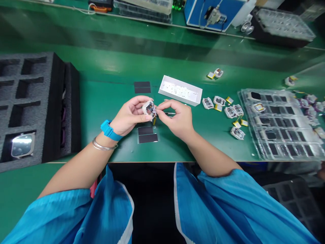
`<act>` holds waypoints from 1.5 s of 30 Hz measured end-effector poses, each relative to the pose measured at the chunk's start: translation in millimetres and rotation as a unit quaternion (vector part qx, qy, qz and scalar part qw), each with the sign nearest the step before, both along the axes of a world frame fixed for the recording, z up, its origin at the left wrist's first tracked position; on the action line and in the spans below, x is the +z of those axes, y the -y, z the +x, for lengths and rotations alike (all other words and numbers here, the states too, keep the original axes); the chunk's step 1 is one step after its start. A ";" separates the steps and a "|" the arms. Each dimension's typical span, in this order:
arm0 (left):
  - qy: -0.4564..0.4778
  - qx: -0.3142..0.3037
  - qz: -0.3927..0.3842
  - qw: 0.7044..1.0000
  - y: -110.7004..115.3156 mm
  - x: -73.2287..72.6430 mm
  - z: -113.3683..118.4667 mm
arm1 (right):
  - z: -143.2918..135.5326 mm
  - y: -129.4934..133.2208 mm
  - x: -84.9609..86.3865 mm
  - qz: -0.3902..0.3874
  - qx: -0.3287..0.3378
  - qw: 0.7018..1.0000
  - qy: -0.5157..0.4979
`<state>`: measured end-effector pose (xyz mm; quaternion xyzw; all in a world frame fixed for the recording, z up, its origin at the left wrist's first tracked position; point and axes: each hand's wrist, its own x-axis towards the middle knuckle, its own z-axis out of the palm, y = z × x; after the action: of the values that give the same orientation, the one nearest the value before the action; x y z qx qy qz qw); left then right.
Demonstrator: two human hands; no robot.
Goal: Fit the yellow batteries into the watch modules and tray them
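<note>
A white smartwatch case [148, 109] with its circuitry exposed is in my left hand [128, 115], fingers and thumb closed around its sides. A small yellow-edged battery [154, 120] hangs at the case's lower right. My right hand [177, 118] is closed, thumb and index fingertip pinched together at the right edge of the case. What lies between those fingertips is too small to make out. A thin metal tool, seemingly tweezers [170, 114], shows within the curl of the right fingers. Below the case lie dark rectangular strips on a clear sheet [147, 135].
Behind my hands stand a white box [180, 90] with small bits inside and another dark sheet [142, 87]. Several opened watch cases [230, 112] with batteries lie right, beside stacked clear trays [281, 125]. A foam tray [30, 112] holds a watch at left. A shelf [152, 17] runs along the back.
</note>
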<state>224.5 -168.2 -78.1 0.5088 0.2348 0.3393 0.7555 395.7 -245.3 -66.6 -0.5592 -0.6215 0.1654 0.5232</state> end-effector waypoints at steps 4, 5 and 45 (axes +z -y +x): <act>0.002 0.006 0.004 1.000 -0.3 -1.3 0.1 | -0.3 -0.4 -1.1 -0.001 0.007 1.000 0.000; 0.003 0.008 0.003 1.000 -0.2 -1.4 0.2 | -0.2 -0.5 -1.5 -0.001 0.009 1.000 0.000; -0.023 -0.133 -0.158 0.978 1.9 12.4 -4.5 | 16.4 -5.8 2.7 -0.056 0.152 0.965 -0.207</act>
<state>220.0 -170.1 -65.7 0.4176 0.2332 0.1826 0.8590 412.2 -239.5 -63.9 -0.4402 -0.5670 0.3899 0.5767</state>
